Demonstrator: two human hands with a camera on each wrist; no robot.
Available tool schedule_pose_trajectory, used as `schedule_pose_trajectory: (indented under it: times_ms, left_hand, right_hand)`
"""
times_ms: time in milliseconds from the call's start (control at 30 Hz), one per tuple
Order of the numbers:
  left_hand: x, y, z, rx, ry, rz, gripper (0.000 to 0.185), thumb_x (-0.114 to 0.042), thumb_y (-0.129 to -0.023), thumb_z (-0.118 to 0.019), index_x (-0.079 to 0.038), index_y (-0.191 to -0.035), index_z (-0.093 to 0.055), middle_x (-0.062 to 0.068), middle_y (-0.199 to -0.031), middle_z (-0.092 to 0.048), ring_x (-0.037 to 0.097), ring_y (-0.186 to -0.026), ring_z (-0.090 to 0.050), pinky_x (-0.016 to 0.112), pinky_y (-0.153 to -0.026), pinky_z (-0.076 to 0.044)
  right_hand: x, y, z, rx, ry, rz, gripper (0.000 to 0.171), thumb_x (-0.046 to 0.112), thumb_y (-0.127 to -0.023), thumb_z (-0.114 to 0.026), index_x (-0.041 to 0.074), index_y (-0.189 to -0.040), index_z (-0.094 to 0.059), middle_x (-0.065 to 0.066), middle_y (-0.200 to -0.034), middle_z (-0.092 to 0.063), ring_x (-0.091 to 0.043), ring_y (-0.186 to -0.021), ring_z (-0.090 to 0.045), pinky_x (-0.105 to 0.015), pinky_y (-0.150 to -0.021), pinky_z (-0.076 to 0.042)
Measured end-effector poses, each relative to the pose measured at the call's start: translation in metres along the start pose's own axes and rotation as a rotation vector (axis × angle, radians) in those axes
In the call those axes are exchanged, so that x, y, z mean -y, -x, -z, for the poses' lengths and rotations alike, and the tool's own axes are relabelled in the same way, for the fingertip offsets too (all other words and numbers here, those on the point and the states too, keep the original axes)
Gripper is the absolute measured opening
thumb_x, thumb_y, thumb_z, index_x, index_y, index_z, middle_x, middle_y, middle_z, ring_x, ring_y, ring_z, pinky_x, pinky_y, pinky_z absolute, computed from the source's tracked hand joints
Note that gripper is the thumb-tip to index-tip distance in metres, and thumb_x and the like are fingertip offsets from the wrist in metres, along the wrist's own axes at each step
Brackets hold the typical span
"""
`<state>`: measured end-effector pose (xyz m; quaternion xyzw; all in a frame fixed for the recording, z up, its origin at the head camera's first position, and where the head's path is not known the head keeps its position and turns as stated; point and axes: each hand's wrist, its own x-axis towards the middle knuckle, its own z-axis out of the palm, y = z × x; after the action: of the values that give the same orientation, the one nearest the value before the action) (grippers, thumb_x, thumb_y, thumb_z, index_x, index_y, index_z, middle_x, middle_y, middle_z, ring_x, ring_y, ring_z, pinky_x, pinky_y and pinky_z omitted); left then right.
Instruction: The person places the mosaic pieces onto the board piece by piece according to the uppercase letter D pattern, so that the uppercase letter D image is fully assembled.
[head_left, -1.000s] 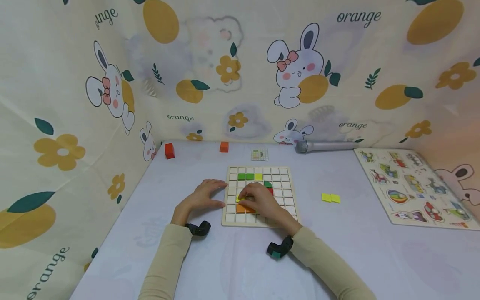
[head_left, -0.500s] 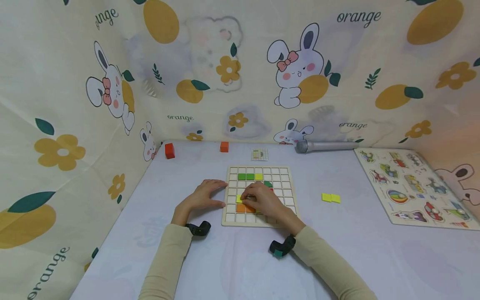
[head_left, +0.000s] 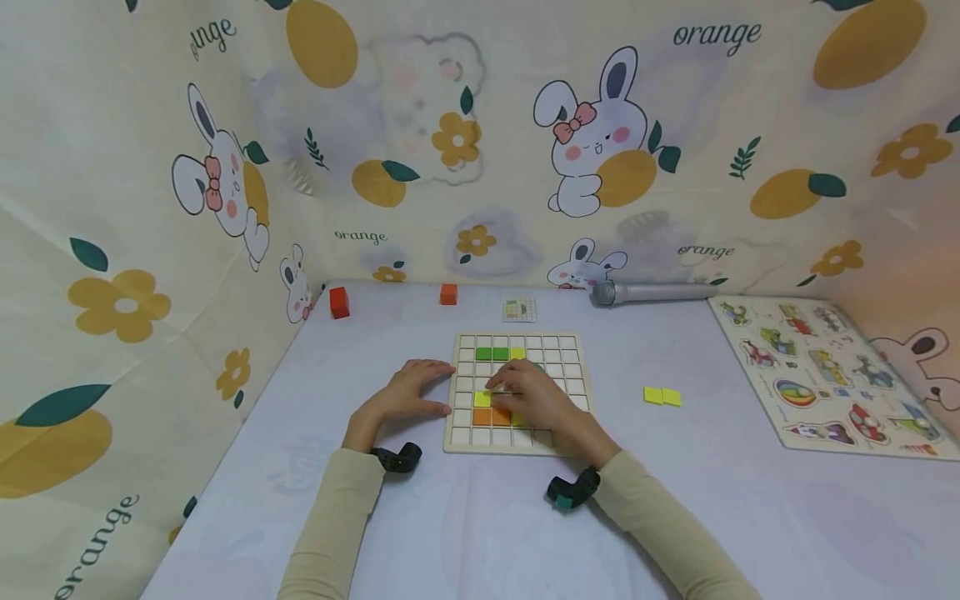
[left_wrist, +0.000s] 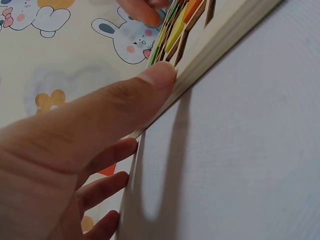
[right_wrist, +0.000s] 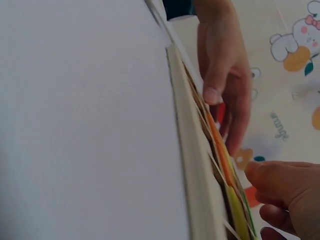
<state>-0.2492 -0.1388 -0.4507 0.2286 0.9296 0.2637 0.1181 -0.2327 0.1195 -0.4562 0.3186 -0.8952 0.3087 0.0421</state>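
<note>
Since a moment ago, my right hand [head_left: 534, 402] has slid a little toward the far side of the grid board [head_left: 573, 412], and the red tile it left showing before is now under my fingers. Left of the board, my left hand [head_left: 405, 393] rests flat on the table [head_left: 225, 467], fingers straight, thumb and fingertips pressed against the board's left edge. On the board itself, two green tiles [head_left: 492, 353] sit in the second row from the far edge, and an orange tile [head_left: 487, 417] lies near the front left, just beside my right hand, which lies on the middle squares with fingers bent over a yellow tile [head_left: 482, 399], though I cannot tell whether they pinch it. Right of the board, well apart, lies a loose yellow piece [head_left: 662, 397].
</note>
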Motion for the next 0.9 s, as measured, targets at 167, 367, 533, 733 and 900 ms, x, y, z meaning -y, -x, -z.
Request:
schedule_pose_trajectory:
  times_ms: [167,367,533,733,900]
  left_hand:
    - [0.0,0.0,-0.001,-0.002,-0.006,0.014,0.069,-0.038,-0.077,-0.074,-0.02,-0.138,-0.047,0.003,-0.144,-0.041,0.025,-0.135,-0.026,0.051,-0.109,-0.024]
    - [0.001,0.0,-0.002,0.0,-0.012,0.023,0.069,-0.038,-0.077,-0.074,-0.021,-0.138,-0.046,0.002,-0.144,-0.04,0.024,-0.135,-0.026,0.05,-0.11,-0.025]
    - [0.001,-0.001,-0.002,-0.001,-0.017,0.017,0.069,-0.038,-0.077,-0.074,-0.02,-0.138,-0.046,0.003,-0.144,-0.04,0.024,-0.135,-0.026,0.05,-0.11,-0.024]
    - [0.002,-0.002,-0.003,0.0,-0.024,0.02,0.069,-0.038,-0.078,-0.074,-0.021,-0.138,-0.046,0.002,-0.144,-0.04,0.024,-0.136,-0.025,0.05,-0.11,-0.024]
    - [0.003,-0.002,-0.003,-0.005,-0.017,0.009,0.069,-0.038,-0.078,-0.074,-0.02,-0.138,-0.046,0.003,-0.144,-0.041,0.025,-0.135,-0.026,0.05,-0.11,-0.024]
  right_hand:
    - [-0.007,0.009,0.013,-0.036,-0.015,-0.038,0.02,0.021,-0.085,-0.069,0.015,-0.104,-0.069,0.004,-0.106,-0.059,-0.013,-0.086,-0.05,-0.028,-0.073,-0.046]
    - [-0.019,0.028,0.035,-0.076,-0.042,-0.027,0.02,0.015,-0.084,-0.071,0.009,-0.102,-0.07,-0.001,-0.104,-0.06,-0.019,-0.089,-0.053,-0.033,-0.074,-0.05]
    - [-0.035,0.049,0.056,-0.108,-0.045,-0.082,0.019,0.013,-0.082,-0.071,0.009,-0.101,-0.07,-0.003,-0.102,-0.061,-0.022,-0.088,-0.055,-0.038,-0.074,-0.05]
    - [-0.055,0.074,0.081,-0.16,0.045,-0.136,0.022,0.01,-0.08,-0.073,0.01,-0.101,-0.069,-0.003,-0.101,-0.061,-0.02,-0.087,-0.055,-0.039,-0.076,-0.05]
    - [-0.07,0.093,0.097,-0.2,0.099,-0.124,0.024,0.004,-0.078,-0.074,0.01,-0.1,-0.069,-0.004,-0.1,-0.063,-0.02,-0.084,-0.056,-0.038,-0.071,-0.051]
